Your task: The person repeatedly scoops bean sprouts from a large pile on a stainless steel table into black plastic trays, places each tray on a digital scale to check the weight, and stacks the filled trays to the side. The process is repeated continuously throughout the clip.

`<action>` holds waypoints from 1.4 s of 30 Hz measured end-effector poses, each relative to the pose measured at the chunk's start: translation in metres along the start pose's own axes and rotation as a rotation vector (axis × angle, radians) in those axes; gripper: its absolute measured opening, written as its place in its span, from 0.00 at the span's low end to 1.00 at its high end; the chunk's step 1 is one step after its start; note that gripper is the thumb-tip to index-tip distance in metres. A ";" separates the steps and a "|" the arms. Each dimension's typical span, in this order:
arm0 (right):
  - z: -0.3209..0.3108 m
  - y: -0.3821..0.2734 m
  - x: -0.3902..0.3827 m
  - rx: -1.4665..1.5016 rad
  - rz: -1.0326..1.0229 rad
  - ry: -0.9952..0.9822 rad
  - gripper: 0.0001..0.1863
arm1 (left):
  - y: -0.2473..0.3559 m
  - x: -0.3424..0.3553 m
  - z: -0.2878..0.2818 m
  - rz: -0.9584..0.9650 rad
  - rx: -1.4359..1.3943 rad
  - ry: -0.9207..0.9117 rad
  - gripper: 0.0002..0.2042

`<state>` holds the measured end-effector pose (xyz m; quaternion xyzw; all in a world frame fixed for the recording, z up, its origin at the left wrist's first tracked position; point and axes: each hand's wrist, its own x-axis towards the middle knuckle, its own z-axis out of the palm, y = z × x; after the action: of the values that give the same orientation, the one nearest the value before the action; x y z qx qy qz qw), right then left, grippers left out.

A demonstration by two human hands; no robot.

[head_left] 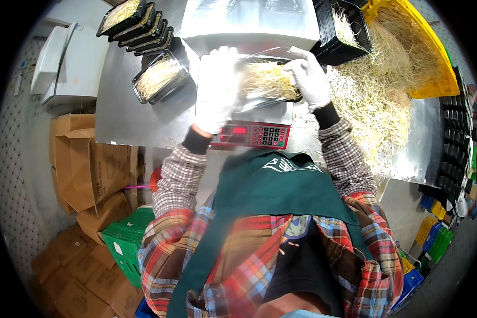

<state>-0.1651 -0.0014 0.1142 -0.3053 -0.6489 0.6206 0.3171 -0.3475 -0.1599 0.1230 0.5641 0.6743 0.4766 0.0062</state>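
Observation:
A black tray of bean sprouts (267, 79) sits on the scale (253, 135), which has a red keypad panel. Over the tray is a clear plastic lid (273, 49), tilted up at its far edge. My right hand (310, 79), in a white glove, pinches the lid's right corner between thumb and fingers. At the tray's left side, my left hand (217, 87), also white-gloved, is smeared by motion, so its fingers and any grip cannot be made out.
Another filled tray (161, 78) lies to the left, near a stack of filled trays (135, 24). Behind the scale stands a white box (249, 40) of clear lids. Loose sprouts (373, 106) spill from a yellow crate (437, 85) at right, beside stacked black trays (342, 50).

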 end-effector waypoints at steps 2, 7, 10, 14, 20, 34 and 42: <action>0.005 0.010 0.002 -0.146 -0.033 0.077 0.24 | 0.019 0.006 0.026 0.072 0.499 -0.146 0.31; -0.009 0.030 0.008 -0.554 -0.070 0.281 0.21 | -0.013 0.015 0.081 0.089 0.625 -0.273 0.30; -0.017 0.052 0.012 -0.752 -0.077 0.376 0.15 | -0.017 0.021 0.089 0.093 0.600 -0.370 0.27; -0.020 0.077 0.022 -0.634 -0.001 0.377 0.14 | -0.011 0.021 0.088 0.076 0.585 -0.391 0.25; -0.032 0.098 0.029 -0.197 0.113 0.206 0.15 | -0.019 0.021 0.087 0.117 0.610 -0.406 0.25; -0.007 0.101 -0.030 -0.913 0.143 0.181 0.24 | -0.005 0.011 0.084 -0.047 0.618 -0.361 0.27; -0.006 0.075 -0.020 -0.653 0.165 0.221 0.22 | -0.084 0.008 0.077 -0.923 -0.674 0.042 0.17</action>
<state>-0.1480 -0.0100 0.0384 -0.5072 -0.7480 0.3671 0.2201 -0.3718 -0.0967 0.0304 0.1685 0.6616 0.6243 0.3798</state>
